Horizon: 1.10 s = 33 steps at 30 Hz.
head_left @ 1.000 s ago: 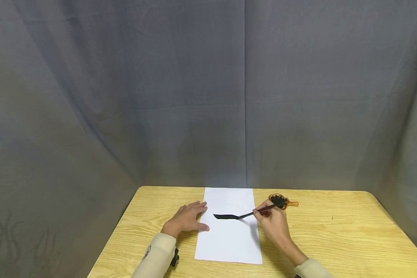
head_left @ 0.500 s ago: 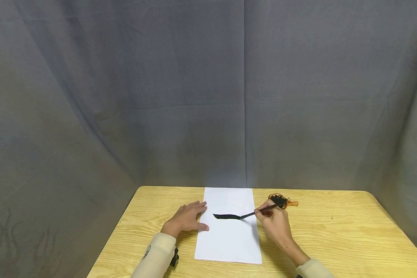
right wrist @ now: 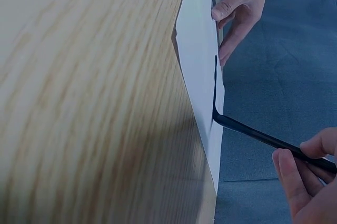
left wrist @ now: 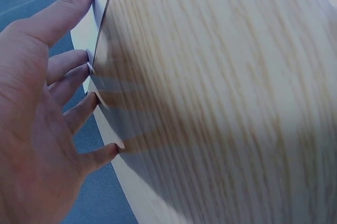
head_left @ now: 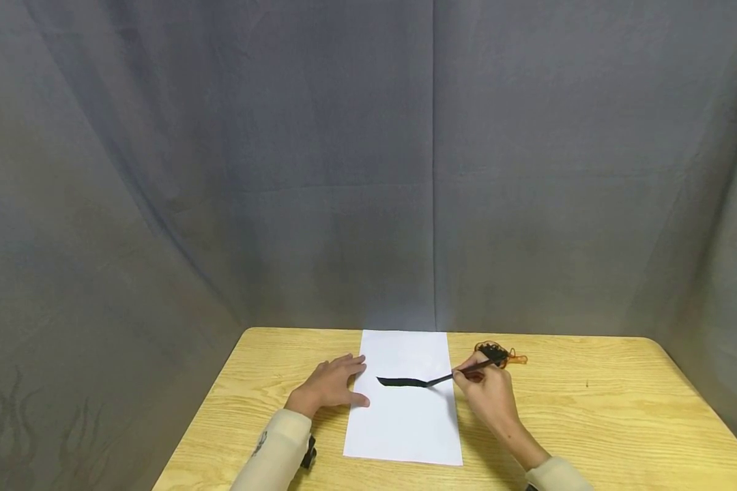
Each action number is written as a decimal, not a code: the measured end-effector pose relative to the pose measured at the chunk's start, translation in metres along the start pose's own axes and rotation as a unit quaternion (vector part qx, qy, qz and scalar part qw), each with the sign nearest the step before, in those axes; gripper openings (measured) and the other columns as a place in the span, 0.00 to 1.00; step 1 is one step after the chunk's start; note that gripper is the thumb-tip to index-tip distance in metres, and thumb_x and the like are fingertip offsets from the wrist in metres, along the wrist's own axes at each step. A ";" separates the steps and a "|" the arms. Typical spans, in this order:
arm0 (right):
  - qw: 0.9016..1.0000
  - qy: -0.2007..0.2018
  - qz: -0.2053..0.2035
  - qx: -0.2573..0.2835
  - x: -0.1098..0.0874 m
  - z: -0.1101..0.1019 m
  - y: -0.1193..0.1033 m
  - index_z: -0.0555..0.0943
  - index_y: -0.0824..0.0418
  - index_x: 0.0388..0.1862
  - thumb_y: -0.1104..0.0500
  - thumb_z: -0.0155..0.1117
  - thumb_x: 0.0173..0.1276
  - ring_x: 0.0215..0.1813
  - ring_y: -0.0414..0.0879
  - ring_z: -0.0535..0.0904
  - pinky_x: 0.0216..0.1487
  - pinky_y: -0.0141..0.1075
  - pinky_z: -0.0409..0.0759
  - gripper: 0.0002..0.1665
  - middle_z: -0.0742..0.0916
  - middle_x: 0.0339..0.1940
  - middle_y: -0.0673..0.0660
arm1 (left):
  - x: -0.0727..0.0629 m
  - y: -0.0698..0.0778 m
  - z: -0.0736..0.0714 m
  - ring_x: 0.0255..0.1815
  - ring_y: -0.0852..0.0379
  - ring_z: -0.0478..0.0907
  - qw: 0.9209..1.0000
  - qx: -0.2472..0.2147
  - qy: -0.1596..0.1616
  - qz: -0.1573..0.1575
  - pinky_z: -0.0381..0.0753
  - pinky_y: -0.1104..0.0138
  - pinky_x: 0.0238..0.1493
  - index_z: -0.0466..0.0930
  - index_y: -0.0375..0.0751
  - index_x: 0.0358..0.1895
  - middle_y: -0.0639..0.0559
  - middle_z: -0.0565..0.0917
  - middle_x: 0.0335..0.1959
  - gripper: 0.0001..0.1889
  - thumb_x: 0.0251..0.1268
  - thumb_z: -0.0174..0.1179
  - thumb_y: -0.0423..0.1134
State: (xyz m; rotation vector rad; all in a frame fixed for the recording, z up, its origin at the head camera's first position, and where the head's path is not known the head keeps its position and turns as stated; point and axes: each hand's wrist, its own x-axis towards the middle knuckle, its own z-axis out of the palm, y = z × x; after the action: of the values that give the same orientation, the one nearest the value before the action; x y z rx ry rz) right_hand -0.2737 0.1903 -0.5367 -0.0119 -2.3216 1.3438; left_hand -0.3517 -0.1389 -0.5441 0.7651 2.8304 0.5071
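A white sheet of paper [head_left: 404,429] lies on the wooden table, with a thick black horizontal stroke [head_left: 400,382] across its middle. My right hand [head_left: 486,395] pinches a dark, slender brush [head_left: 443,378] between thumb and fingers. The brush slants, its tip touching the paper at the stroke's right end; the right wrist view shows the tip bent against the sheet [right wrist: 197,66]. My left hand [head_left: 328,386] rests with spread fingers over the paper's left edge. In the left wrist view, the thumb [left wrist: 68,8] and fingertips reach the sheet's edge and the table.
Just behind my right hand sits a small amber-coloured dish with a handle [head_left: 519,359], partly hidden, holding something black. The pale wooden table [head_left: 589,409] extends to both sides. Grey curtains [head_left: 344,170] hang behind it and at its sides.
The brush tip and my right hand have slid slightly to the right, and the black stroke reaches a little farther right. My left hand has kept its place.
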 end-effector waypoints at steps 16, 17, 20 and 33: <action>1.000 -0.008 0.014 -0.002 -0.001 -0.007 0.000 0.85 0.61 0.34 0.67 0.75 0.65 0.42 0.52 0.92 0.42 0.26 0.86 0.05 0.93 0.36 0.59 | 0.001 -0.001 0.001 0.86 0.41 0.61 1.000 0.006 0.004 0.002 0.56 0.30 0.81 0.73 0.42 0.78 0.49 0.69 0.84 0.45 0.61 0.75 0.60; 1.000 -0.008 0.013 -0.002 -0.001 -0.007 0.000 0.85 0.62 0.34 0.67 0.75 0.65 0.42 0.52 0.92 0.42 0.25 0.86 0.05 0.93 0.36 0.59 | 0.001 -0.001 0.001 0.86 0.41 0.60 1.000 0.006 0.004 0.001 0.56 0.31 0.82 0.73 0.42 0.78 0.50 0.68 0.84 0.45 0.61 0.75 0.60; 1.000 -0.007 0.011 -0.002 -0.001 -0.008 0.001 0.85 0.61 0.34 0.67 0.75 0.65 0.42 0.52 0.92 0.42 0.25 0.86 0.05 0.93 0.36 0.58 | 0.002 -0.001 0.002 0.86 0.41 0.60 1.000 0.001 0.004 0.000 0.56 0.31 0.82 0.73 0.42 0.78 0.50 0.68 0.84 0.45 0.61 0.75 0.61; 1.000 -0.009 0.012 -0.010 -0.001 -0.014 0.000 0.85 0.62 0.35 0.67 0.74 0.66 0.44 0.52 0.92 0.42 0.25 0.85 0.04 0.92 0.38 0.58 | 0.003 -0.002 0.005 0.86 0.42 0.61 1.000 0.008 0.008 -0.005 0.56 0.32 0.82 0.74 0.43 0.78 0.50 0.69 0.83 0.46 0.60 0.75 0.62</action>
State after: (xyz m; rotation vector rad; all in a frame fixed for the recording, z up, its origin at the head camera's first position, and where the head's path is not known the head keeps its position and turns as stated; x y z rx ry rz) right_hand -0.2678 0.2020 -0.5312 -0.0334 -2.3575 1.3376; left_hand -0.3539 -0.1381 -0.5494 0.7532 2.8550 0.4909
